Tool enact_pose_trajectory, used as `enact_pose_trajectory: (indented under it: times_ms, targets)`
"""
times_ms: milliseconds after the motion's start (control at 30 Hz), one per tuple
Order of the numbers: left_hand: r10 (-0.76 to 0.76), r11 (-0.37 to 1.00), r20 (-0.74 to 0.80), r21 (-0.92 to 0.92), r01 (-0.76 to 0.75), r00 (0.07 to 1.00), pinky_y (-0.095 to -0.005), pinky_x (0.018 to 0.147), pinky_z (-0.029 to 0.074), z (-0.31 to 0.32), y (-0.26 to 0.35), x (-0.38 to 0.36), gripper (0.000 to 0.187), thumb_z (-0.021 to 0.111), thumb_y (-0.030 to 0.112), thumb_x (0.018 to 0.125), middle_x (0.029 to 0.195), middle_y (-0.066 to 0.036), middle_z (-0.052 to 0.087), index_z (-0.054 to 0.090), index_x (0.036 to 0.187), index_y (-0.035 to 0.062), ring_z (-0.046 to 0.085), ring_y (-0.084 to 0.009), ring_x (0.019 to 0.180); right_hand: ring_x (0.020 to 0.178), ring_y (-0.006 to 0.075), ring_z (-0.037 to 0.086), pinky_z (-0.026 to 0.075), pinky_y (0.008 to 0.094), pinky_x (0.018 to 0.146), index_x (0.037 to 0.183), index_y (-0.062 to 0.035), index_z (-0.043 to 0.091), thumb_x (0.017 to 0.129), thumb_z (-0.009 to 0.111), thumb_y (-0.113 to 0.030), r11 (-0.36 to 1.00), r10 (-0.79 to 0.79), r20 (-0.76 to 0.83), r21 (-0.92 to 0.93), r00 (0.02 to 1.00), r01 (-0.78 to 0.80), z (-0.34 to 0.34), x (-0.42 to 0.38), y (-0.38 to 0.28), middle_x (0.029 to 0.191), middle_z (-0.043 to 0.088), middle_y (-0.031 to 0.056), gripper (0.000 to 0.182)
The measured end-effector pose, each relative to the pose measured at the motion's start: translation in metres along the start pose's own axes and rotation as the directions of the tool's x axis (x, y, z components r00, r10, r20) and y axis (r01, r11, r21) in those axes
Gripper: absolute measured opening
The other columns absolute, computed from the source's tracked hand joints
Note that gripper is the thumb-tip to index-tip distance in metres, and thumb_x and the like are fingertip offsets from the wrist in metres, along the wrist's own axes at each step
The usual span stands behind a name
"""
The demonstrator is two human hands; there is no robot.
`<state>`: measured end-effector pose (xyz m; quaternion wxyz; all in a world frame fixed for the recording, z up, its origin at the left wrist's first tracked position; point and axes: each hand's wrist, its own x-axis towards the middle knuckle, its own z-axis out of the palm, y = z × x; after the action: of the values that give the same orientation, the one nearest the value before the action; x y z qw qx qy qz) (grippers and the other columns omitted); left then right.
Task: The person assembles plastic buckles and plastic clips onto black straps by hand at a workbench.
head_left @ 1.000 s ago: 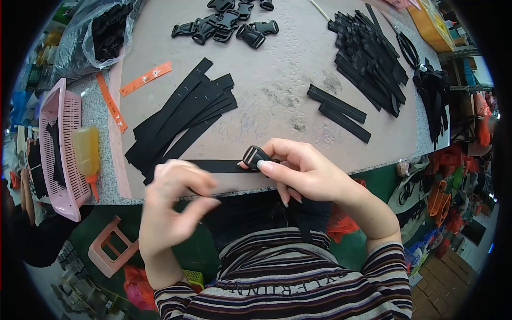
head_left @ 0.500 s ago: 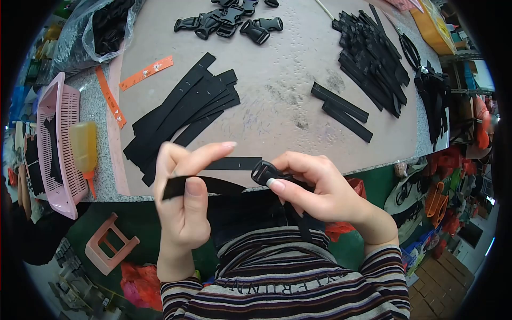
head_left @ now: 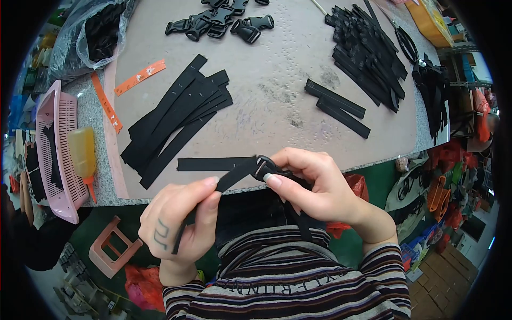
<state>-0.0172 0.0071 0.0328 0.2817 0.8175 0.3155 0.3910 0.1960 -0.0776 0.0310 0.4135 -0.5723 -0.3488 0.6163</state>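
Observation:
My left hand (head_left: 181,218) pinches a black webbing strap (head_left: 236,175) between thumb and fingers; the strap's tail comes out below the palm. Its front end reaches up to a black plastic buckle (head_left: 263,167), right at the slot. Thumb and fingers of my right hand (head_left: 322,186) are closed on that buckle, partly covering it. A dark strap (head_left: 303,224) hangs down below the right hand. Behind the held strap, a single black strap (head_left: 210,164) lies flat near the table's front edge.
A pile of wide black straps (head_left: 176,117) lies left, two straps (head_left: 341,114) right. Buckles (head_left: 221,18) are heaped at the back; bundled black strips (head_left: 368,53) and scissors (head_left: 407,45) lie far right. A pink basket (head_left: 58,154) and a yellow bottle (head_left: 82,154) stand at the left edge.
My left hand has turned over and moved down, now pinching the strap nearer its front end. The strap's end has come up to the buckle. My right hand keeps hold of the buckle.

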Motion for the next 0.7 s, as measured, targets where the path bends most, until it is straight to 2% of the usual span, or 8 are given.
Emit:
enact_pose_trajectory:
  times_ms: [133, 267, 367, 467, 533, 633, 700]
  targets:
    - [0.046, 0.998, -0.028, 0.043, -0.044, 0.999, -0.0285, 0.054, 0.051, -0.001, 0.001, 0.0, 0.018, 0.077, -0.001, 0.082, 0.075, -0.011, 0.07, 0.07, 0.099, -0.0002, 0.066, -0.0218, 0.058, 0.078, 0.01, 0.062, 0.051, 0.0274, 0.072, 0.104, 0.0049, 0.066, 0.096, 0.066, -0.012, 1.0, -0.011, -0.004, -0.02, 1.0, 0.011, 0.001, 0.0, 0.0, 0.084, 0.069, 0.0091, 0.018]
    - [0.119, 0.992, 0.011, 0.044, -0.12, 0.993, -0.0292, 0.052, 0.05, -0.001, 0.001, 0.004, 0.02, 0.078, 0.0, 0.082, 0.072, -0.009, 0.068, 0.07, 0.101, 0.0, 0.064, -0.0212, 0.056, 0.074, 0.0118, 0.063, 0.051, 0.028, 0.068, 0.103, 0.0044, 0.066, 0.095, 0.066, -0.011, 0.997, -0.059, -0.014, -0.051, 0.998, 0.058, 0.003, 0.001, 0.001, 0.082, 0.068, 0.011, 0.018]
    - [0.159, 0.986, 0.039, 0.037, -0.16, 0.987, -0.0294, 0.051, 0.05, -0.003, 0.002, 0.005, 0.021, 0.078, 0.001, 0.082, 0.069, -0.006, 0.065, 0.071, 0.102, 0.0007, 0.062, -0.0203, 0.055, 0.07, 0.0132, 0.063, 0.05, 0.0288, 0.064, 0.102, 0.0041, 0.066, 0.094, 0.067, -0.012, 0.987, -0.114, -0.033, -0.114, 0.993, 0.109, 0.002, 0.002, 0.003, 0.08, 0.068, 0.012, 0.018]
    - [0.212, 0.975, 0.042, 0.06, -0.215, 0.976, -0.0291, 0.051, 0.049, -0.003, 0.004, 0.004, 0.021, 0.078, 0.002, 0.083, 0.068, -0.004, 0.063, 0.071, 0.103, 0.0016, 0.061, -0.0193, 0.055, 0.067, 0.0145, 0.062, 0.049, 0.0294, 0.062, 0.101, 0.0042, 0.066, 0.093, 0.068, -0.012, 0.954, -0.254, -0.04, -0.175, 0.966, 0.244, 0.004, 0.003, 0.012, 0.078, 0.068, 0.0129, 0.018]
    - [0.231, 0.969, 0.012, 0.083, -0.231, 0.973, -0.0287, 0.05, 0.049, -0.003, 0.006, 0.002, 0.021, 0.078, 0.003, 0.083, 0.068, -0.004, 0.062, 0.071, 0.103, 0.0019, 0.061, -0.0187, 0.056, 0.068, 0.0148, 0.063, 0.05, 0.0294, 0.063, 0.101, 0.0042, 0.066, 0.093, 0.068, -0.012, 0.957, -0.234, -0.029, -0.185, 0.972, 0.225, 0.004, 0.003, 0.009, 0.079, 0.068, 0.0132, 0.018]
    - [0.24, 0.966, 0.067, 0.082, -0.245, 0.969, -0.0302, 0.053, 0.046, -0.006, 0.007, 0.002, 0.015, 0.071, 0.001, 0.09, 0.075, -0.009, 0.065, 0.066, 0.103, -0.0026, 0.06, -0.0207, 0.059, 0.068, 0.015, 0.064, 0.05, 0.0294, 0.064, 0.101, 0.0041, 0.066, 0.093, 0.068, -0.012, 0.96, -0.234, -0.028, -0.167, 0.972, 0.226, 0.004, 0.003, 0.009, 0.079, 0.068, 0.0135, 0.018]
    - [0.237, 0.967, 0.067, 0.077, -0.242, 0.969, -0.0304, 0.053, 0.046, -0.008, 0.007, 0.002, 0.015, 0.071, 0.002, 0.09, 0.076, -0.009, 0.065, 0.066, 0.103, -0.0028, 0.06, -0.0206, 0.059, 0.069, 0.0151, 0.064, 0.051, 0.0294, 0.064, 0.101, 0.0041, 0.066, 0.093, 0.068, -0.012, 0.961, -0.24, -0.029, -0.148, 0.97, 0.233, 0.004, 0.004, 0.009, 0.079, 0.068, 0.0135, 0.018]
